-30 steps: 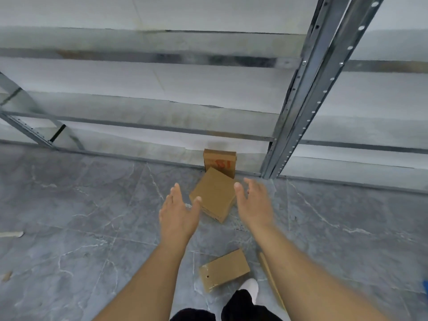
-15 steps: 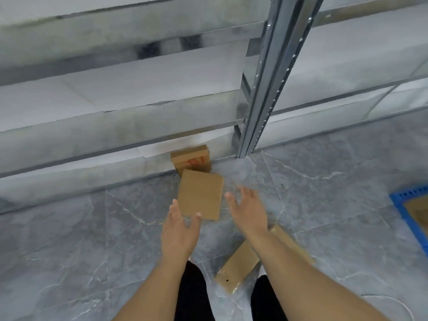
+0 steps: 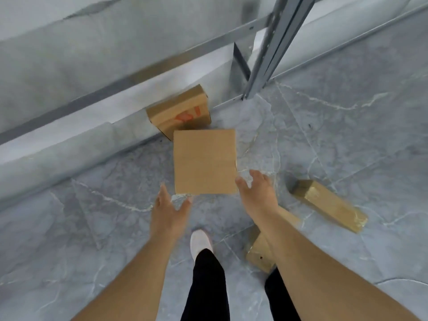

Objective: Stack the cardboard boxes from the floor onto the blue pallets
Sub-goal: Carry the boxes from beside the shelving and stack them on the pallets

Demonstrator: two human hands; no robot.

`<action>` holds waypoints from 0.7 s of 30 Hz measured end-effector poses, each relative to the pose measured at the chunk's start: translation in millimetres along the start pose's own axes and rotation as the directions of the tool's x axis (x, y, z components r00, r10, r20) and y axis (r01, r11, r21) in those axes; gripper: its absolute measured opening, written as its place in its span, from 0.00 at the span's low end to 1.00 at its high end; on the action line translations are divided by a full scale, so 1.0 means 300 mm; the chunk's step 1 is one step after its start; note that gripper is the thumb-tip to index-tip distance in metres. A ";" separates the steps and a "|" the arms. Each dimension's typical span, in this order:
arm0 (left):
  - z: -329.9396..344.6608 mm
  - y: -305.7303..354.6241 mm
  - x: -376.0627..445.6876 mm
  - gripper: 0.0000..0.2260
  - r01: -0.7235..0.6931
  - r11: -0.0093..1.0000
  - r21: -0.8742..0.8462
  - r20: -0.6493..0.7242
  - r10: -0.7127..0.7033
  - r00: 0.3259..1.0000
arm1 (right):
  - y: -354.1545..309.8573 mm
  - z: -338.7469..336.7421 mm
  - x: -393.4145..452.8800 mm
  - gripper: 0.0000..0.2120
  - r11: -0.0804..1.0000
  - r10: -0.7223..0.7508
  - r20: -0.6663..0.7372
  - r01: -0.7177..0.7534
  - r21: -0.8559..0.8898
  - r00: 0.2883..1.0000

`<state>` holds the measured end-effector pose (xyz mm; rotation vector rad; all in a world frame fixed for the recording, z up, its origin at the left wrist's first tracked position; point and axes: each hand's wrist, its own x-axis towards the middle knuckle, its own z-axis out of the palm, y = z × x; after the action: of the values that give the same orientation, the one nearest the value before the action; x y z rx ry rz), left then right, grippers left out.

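A plain cardboard box (image 3: 205,161) lies flat on the grey floor ahead of me. Behind it, a second box with red print (image 3: 179,111) leans against the base of the wall. My left hand (image 3: 170,210) reaches toward the plain box's near left corner, fingers spread and holding nothing. At the box's near right corner my right hand (image 3: 258,193) is also spread and holds nothing. A taped box (image 3: 328,205) lies to the right. Another box (image 3: 260,252) sits partly hidden under my right forearm. No blue pallet is in view.
A grey metal rack upright (image 3: 269,52) stands on the floor at the back right, with a low rail (image 3: 97,98) along the wall. My white shoe (image 3: 200,243) and dark trouser legs are below the hands. Marbled grey floor spreads left and right.
The view has tipped down and moved closer to the plain box. Both hands have come nearer its front corners. The blue pallet at the right edge has left the view.
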<state>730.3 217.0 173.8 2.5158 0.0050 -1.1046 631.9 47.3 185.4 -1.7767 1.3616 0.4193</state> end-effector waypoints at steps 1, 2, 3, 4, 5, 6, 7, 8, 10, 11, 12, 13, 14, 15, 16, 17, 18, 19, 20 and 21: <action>0.038 -0.026 0.061 0.38 0.015 1.000 0.006 0.007 -0.015 1.000 | 0.030 0.049 0.054 0.27 1.000 0.015 0.001 -0.015 -0.005 1.000; 0.077 -0.055 0.121 0.38 0.029 1.000 0.013 0.013 -0.029 1.000 | 0.061 0.099 0.108 0.27 0.999 0.031 0.003 -0.030 -0.012 1.000; 0.116 -0.081 0.181 0.37 0.037 0.999 0.016 0.017 -0.037 0.999 | 0.094 0.148 0.161 0.27 0.999 0.046 0.008 -0.046 -0.017 0.999; 0.154 -0.106 0.240 0.37 0.041 0.999 0.013 0.017 -0.041 0.999 | 0.128 0.195 0.215 0.27 0.998 0.061 0.018 -0.061 -0.026 0.998; 0.189 -0.127 0.298 0.37 0.044 0.999 0.005 0.013 -0.044 0.999 | 0.160 0.239 0.266 0.28 0.996 0.076 0.031 -0.075 -0.040 0.997; 0.225 -0.146 0.353 0.37 0.044 0.999 -0.001 0.001 -0.044 0.999 | 0.191 0.281 0.315 0.28 0.995 0.090 0.045 -0.087 -0.054 0.995; 0.260 -0.163 0.406 0.37 0.041 0.999 0.001 -0.013 -0.041 0.999 | 0.220 0.318 0.359 0.29 0.993 0.100 0.059 -0.096 -0.061 0.993; 0.290 -0.177 0.455 0.37 0.041 0.999 0.009 -0.029 -0.040 0.999 | 0.247 0.352 0.399 0.30 0.993 0.106 0.071 -0.102 -0.056 0.992; 0.338 -0.202 0.542 0.35 0.055 0.998 0.027 -0.061 -0.054 0.997 | 0.292 0.409 0.466 0.29 0.994 0.107 0.088 -0.105 -0.023 0.990; 0.359 -0.214 0.579 0.35 0.060 0.998 0.031 -0.071 -0.058 0.996 | 0.311 0.433 0.491 0.28 0.995 0.104 0.096 -0.104 -0.003 0.990; 0.377 -0.224 0.609 0.34 0.062 0.998 0.026 -0.078 -0.060 0.995 | 0.327 0.453 0.511 0.27 0.995 0.096 0.107 -0.099 0.018 0.990; 0.394 -0.233 0.632 0.33 0.059 0.998 0.009 -0.091 -0.058 0.994 | 0.341 0.470 0.526 0.24 0.995 0.083 0.119 -0.088 0.038 0.989; 0.408 -0.238 0.644 0.32 0.055 0.998 -0.014 -0.109 -0.057 0.992 | 0.354 0.483 0.537 0.21 0.995 0.071 0.129 -0.079 0.058 0.989; 0.420 -0.240 0.649 0.30 0.052 0.998 -0.032 -0.129 -0.055 0.990 | 0.364 0.491 0.544 0.19 0.994 0.064 0.131 -0.074 0.075 0.989; 0.426 -0.240 0.647 0.29 0.053 0.998 -0.047 -0.140 -0.059 0.988 | 0.369 0.495 0.545 0.18 0.993 0.062 0.127 -0.073 0.088 0.990; 0.431 -0.237 0.636 0.28 0.054 0.997 -0.057 -0.142 -0.062 0.988 | 0.373 0.491 0.543 0.17 0.992 0.063 0.121 -0.075 0.098 0.991; 0.431 -0.231 0.619 0.28 0.058 0.996 -0.066 -0.136 -0.066 0.989 | 0.377 0.479 0.536 0.16 0.991 0.065 0.118 -0.078 0.105 0.991; 0.427 -0.224 0.596 0.28 0.059 0.996 -0.074 -0.127 -0.068 0.990 | 0.379 0.460 0.525 0.16 0.991 0.065 0.119 -0.078 0.111 0.991; 0.419 -0.212 0.566 0.28 0.056 0.995 -0.084 -0.119 -0.066 0.991 | 0.380 0.434 0.511 0.16 0.990 0.062 0.123 -0.076 0.116 0.990; 0.409 -0.196 0.532 0.28 0.050 0.994 -0.098 -0.111 -0.061 0.992 | 0.380 0.402 0.493 0.17 0.990 0.058 0.128 -0.074 0.122 0.990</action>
<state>744.2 203.8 -35.0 2.5027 0.1559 -0.9573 606.8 40.9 -35.4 -1.5796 1.3320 0.4617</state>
